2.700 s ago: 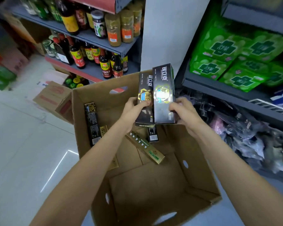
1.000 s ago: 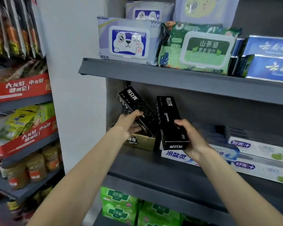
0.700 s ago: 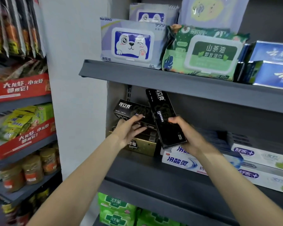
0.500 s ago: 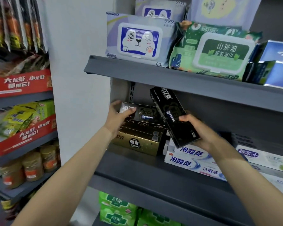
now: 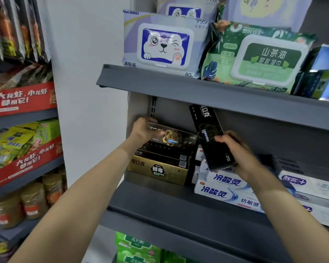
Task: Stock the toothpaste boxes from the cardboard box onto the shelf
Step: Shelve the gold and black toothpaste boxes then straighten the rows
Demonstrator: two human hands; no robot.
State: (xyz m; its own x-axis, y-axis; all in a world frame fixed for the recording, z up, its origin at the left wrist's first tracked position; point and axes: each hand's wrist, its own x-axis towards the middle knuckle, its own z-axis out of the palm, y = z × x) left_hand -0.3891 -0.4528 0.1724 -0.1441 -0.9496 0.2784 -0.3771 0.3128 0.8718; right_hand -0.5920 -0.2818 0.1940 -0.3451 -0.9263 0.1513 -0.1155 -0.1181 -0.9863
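Note:
A black toothpaste box (image 5: 174, 138) lies flat on top of a stack of black and gold toothpaste boxes (image 5: 158, 168) at the left end of the grey shelf (image 5: 160, 202). My left hand (image 5: 143, 130) grips that top box at its left end. My right hand (image 5: 234, 149) holds a second black toothpaste box (image 5: 210, 135) tilted nearly upright, just right of the stack and above white toothpaste boxes (image 5: 222, 188). The cardboard box is out of view.
The shelf above (image 5: 198, 88) carries wet-wipe packs (image 5: 163, 40) and hangs low over the stack. More white toothpaste boxes (image 5: 310, 184) fill the right. A white pillar (image 5: 87, 92) and a food shelf (image 5: 23, 114) stand to the left. Green packs (image 5: 139, 247) sit below.
Both hands lifted two black boxes from the cardboard box to the shelf. The left box has been laid flat on the stack; the right box has stayed tilted beside it.

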